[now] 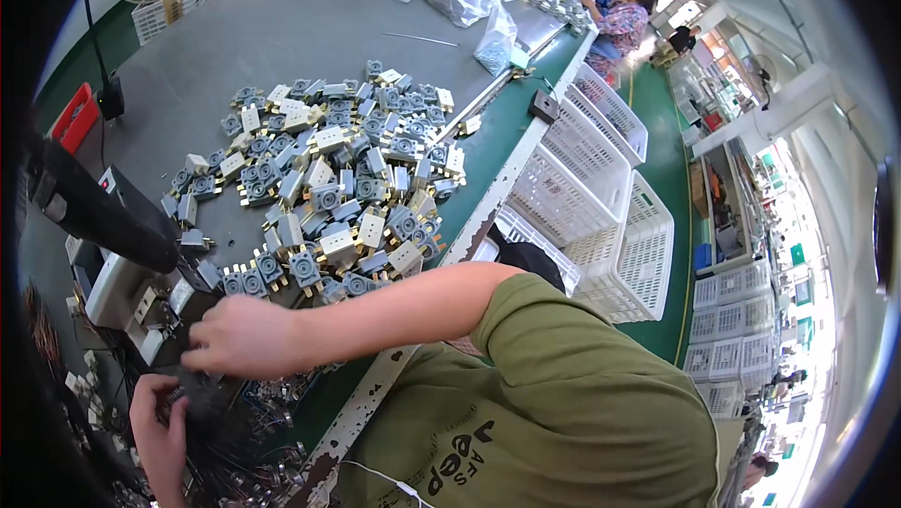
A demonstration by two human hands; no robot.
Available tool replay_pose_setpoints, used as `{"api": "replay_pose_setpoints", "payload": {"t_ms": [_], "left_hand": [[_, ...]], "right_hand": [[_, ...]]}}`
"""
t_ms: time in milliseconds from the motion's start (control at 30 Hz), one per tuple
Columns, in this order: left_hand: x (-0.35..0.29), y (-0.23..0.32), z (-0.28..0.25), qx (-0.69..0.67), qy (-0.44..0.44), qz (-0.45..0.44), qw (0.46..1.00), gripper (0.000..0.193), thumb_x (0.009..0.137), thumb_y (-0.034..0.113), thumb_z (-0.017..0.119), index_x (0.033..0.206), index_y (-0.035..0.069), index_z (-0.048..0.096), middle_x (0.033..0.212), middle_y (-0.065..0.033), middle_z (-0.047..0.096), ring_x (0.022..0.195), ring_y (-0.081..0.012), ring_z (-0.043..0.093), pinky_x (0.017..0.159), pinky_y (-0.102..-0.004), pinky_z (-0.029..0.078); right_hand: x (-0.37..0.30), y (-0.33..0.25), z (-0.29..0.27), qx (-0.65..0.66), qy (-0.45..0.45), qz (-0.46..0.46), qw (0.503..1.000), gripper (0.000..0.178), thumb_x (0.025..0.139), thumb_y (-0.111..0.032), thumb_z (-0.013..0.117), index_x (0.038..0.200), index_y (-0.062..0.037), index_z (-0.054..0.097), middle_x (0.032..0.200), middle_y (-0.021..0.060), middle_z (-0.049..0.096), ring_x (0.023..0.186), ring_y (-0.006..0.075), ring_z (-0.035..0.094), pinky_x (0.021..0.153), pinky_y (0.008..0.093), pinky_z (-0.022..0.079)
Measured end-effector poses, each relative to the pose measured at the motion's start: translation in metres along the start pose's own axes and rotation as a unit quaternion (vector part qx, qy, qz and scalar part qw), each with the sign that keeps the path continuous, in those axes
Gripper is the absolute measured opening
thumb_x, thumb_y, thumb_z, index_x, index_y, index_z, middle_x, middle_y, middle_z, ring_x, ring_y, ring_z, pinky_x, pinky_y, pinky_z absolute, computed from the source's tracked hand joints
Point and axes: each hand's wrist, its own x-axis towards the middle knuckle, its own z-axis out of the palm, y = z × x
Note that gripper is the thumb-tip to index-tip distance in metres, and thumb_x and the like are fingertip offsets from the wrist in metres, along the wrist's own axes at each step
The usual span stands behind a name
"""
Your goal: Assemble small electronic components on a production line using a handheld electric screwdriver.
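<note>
My right hand [242, 337] has its fingers curled and is slightly smeared by motion; what it holds, if anything, is hidden. It is beside a small bench fixture [117, 294] with a pale body and a black arm above. Below it, my left hand [158, 428] curls its thumb and forefinger around a small dark piece too unclear to name. Dark wires [211, 447] lie blurred next to that hand. Just beyond my right forearm, grey plastic socket parts [326, 197] with brass terminals spread in a large heap on the grey tabletop [272, 44].
Clear plastic bags [465, 0] and a thin rod [420, 40] lie farther back. A red bin [71, 119] stands at the left. White crates [574, 166] line the chipped table edge [479, 227] on the right. Another person [621, 15] sits farther along the bench.
</note>
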Motion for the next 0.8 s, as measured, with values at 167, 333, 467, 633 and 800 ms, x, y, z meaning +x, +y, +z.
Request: {"api": "replay_pose_setpoints", "payload": {"t_ms": [167,333,467,633,800], "left_hand": [[0.005,-0.012,-0.002,-0.089,0.001,-0.016,0.996,0.024,0.085,-0.009,0.064,0.105,0.003,0.056,0.097,-0.0037,0.057,0.087,-0.0097,0.055,0.079,-0.0244,0.046],[-0.011,-0.020,-0.009,-0.228,0.013,-0.034,0.973,0.029,0.084,-0.006,0.067,0.108,0.005,0.055,0.099,0.0012,0.055,0.094,-0.0075,0.055,0.082,-0.0219,0.044],[-0.008,-0.011,0.000,-0.196,0.047,-0.016,0.979,0.028,0.080,-0.009,0.071,0.102,0.002,0.057,0.098,-0.0019,0.056,0.093,-0.0106,0.060,0.084,-0.0266,0.050],[-0.007,0.005,-0.001,-0.222,0.049,0.049,0.973,0.023,0.088,0.004,0.077,0.105,0.002,0.062,0.094,-0.0010,0.066,0.087,-0.0098,0.065,0.081,-0.0261,0.052],[-0.006,-0.001,0.003,-0.178,0.071,0.050,0.980,0.023,0.088,0.010,0.077,0.106,0.005,0.064,0.090,-0.0001,0.067,0.084,-0.0070,0.061,0.075,-0.0260,0.049]], "right_hand": [[0.023,-0.028,0.002,0.183,0.067,0.007,0.981,0.013,0.082,-0.015,0.073,0.091,-0.0086,0.067,0.093,0.0115,0.063,0.083,0.0329,0.067,0.069,0.0438,0.055],[0.037,-0.019,0.023,0.349,0.119,-0.026,0.929,0.014,0.079,-0.013,0.075,0.092,-0.0092,0.069,0.093,0.0112,0.063,0.088,0.0350,0.065,0.074,0.0450,0.053],[0.034,-0.018,0.021,0.341,0.091,0.032,0.935,0.017,0.080,-0.012,0.076,0.096,-0.0086,0.072,0.090,0.0122,0.067,0.087,0.0345,0.068,0.077,0.0426,0.054],[0.029,-0.027,0.000,0.335,0.039,0.117,0.934,0.015,0.095,-0.010,0.072,0.108,-0.0018,0.071,0.098,0.0072,0.074,0.087,0.0130,0.071,0.078,0.0288,0.057],[0.028,-0.027,0.001,0.435,-0.059,0.254,0.862,0.018,0.103,-0.013,0.064,0.114,0.0017,0.065,0.096,0.0032,0.069,0.086,0.0085,0.065,0.078,0.0241,0.054]]}}
